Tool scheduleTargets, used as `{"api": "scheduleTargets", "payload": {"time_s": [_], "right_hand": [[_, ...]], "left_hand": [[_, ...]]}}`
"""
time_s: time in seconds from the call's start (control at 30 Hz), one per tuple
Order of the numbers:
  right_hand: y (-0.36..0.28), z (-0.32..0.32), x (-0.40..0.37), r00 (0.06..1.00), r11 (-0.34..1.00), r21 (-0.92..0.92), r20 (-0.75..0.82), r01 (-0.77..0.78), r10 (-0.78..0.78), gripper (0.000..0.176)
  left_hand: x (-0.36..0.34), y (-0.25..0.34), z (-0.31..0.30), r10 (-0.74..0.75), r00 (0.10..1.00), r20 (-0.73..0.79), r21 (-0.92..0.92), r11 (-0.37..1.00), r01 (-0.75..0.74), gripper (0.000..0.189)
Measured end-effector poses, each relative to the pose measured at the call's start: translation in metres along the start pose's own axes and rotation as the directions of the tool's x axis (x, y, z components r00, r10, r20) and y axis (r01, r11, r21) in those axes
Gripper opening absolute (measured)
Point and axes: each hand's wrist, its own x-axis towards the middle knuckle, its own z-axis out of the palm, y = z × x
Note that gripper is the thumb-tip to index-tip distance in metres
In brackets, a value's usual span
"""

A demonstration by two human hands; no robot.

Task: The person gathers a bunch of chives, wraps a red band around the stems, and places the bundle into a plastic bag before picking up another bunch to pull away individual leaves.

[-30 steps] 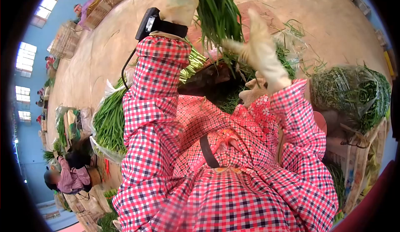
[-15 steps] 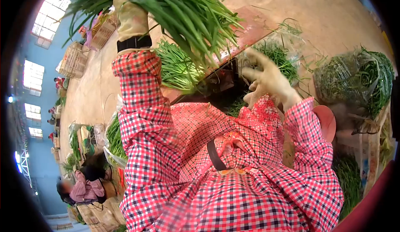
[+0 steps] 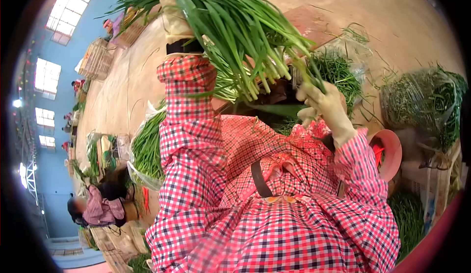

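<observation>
My left hand (image 3: 177, 8), in a pale glove, grips a thick bunch of garlic chives (image 3: 245, 32) up at the top of the view. Its long leaves spread to the left, and its pale stem ends hang toward the lower right. My right hand (image 3: 325, 105), gloved too, is just right of those stem ends, with fingers closed on a few loose chive leaves (image 3: 316, 74). Motion blurs its fingertips slightly. More chives (image 3: 224, 87) lie behind the raised bunch, partly hidden by it.
An open plastic bag of green leaves (image 3: 338, 72) lies beyond my right hand. Farther right is a wrapped bundle (image 3: 417, 104). A pink bucket (image 3: 394, 157) stands by my right sleeve. Bagged chives (image 3: 149, 148) are at left, and a person (image 3: 103, 207) sits lower left.
My right hand had its fingers spread apart and now they are closed on loose leaves by the stem ends. The bunch in my left hand appears farther right as the view shifted.
</observation>
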Motion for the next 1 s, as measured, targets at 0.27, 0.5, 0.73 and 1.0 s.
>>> {"api": "scheduleTargets", "payload": {"time_s": [0.27,0.5,0.73,1.0], "right_hand": [[0.022,0.018,0.004,0.917,0.872,0.462,0.256,0.161,-0.305,0.061],[0.036,0.06,0.04,0.793,0.812,0.578,0.456,0.082,-0.405,0.057],[0.052,0.078,0.055,0.806,0.86,0.291,0.317,0.42,-0.501,0.039],[-0.015,0.081,0.011,0.994,0.734,0.675,0.016,0.072,-0.112,0.045]], "left_hand": [[-0.005,0.001,-0.016,0.275,0.943,-0.19,0.06,0.961,-0.268,0.026],[-0.009,-0.002,-0.018,0.19,0.973,-0.13,-0.06,0.978,-0.199,0.023],[-0.017,0.005,-0.021,0.054,0.998,-0.012,-0.169,0.984,-0.056,0.023],[-0.009,-0.015,-0.024,0.49,0.81,-0.321,0.276,0.867,-0.416,0.027]]}}
